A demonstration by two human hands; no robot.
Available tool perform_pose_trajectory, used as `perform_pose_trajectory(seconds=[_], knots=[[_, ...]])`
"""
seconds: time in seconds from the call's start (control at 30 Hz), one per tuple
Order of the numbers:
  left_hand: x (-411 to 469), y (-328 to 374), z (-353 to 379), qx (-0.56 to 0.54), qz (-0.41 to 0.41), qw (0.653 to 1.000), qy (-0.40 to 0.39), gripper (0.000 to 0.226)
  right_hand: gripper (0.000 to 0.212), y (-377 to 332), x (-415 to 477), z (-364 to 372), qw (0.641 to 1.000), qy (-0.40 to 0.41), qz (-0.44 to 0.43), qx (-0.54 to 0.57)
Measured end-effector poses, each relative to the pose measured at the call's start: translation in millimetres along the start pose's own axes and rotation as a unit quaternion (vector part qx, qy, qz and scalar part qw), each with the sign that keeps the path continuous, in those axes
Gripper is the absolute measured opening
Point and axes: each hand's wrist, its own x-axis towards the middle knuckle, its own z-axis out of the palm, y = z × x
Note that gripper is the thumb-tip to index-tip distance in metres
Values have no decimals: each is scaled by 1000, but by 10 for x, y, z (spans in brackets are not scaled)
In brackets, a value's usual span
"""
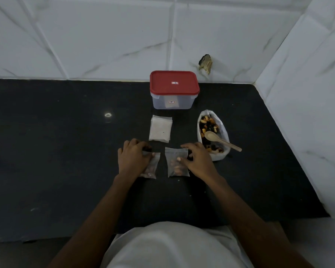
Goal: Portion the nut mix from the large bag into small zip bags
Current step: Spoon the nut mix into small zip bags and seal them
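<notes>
A clear box with a red lid (174, 89) is set at the back of the black counter (66, 151), almost against the tiled wall (104, 45); every place below is given from this box. Just in front of it, slightly to its left, a stack of empty small zip bags (160, 128) is laid flat. In front of the box and to its right, the large bag (223, 130) of nut mix (208, 124) is found with its mouth open, and a wooden spoon (220, 141) is rested across it, bowl over the nuts, handle sticking out past the bag's right rim. Further in front of the box, past the stack, two small zip bags are laid side by side with a narrow gap between them, each holding some nuts at its near end. The left filled bag (153, 169) is half covered by the left hand (132, 157), whose fingers are seen bent and close together over its top edge; whether the plastic is pinched cannot be told. The right filled bag (177, 165) is touched by the right hand (198, 158), fingers spread apart, thumb laid on the plastic. That hand is seen just beside the large bag. Left of the box a wide run of dark counter is seen, reaching the frame's edge; right of the box the counter is closed off by the side wall (307, 93), which slants in near the large bag
</notes>
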Motion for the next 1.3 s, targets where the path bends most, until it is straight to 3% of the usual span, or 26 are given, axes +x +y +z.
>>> perform_pose_trajectory(seconds=[0.4, 0.5, 0.73, 0.97, 1.17, 1.3], knots=[[65, -65, -11, -62, -18, 996, 67, 25, 43, -167, 83, 128, 1000, -7, 7, -6], [190, -43, -67, -96, -12, 992, 82, 26, 38, -203, 211, 3, 999, 23, 5, -23], [679, 165, -155, -156, -78, 984, 24, 34, 27, -339, 828, -127, 998, 52, 24, -31], [878, 238, -150, -143, -124, 981, -37, 39, 31, -413, 1161, 25, 998, -14, 55, 13], [922, 195, -192, -176, -122, 977, -14, 34, 41, -401, 1233, 31, 999, -2, 48, 25], [908, 186, -213, -187, -97, 978, 6, 23, 36, -404, 1247, -45, 998, -27, 27, 57]])
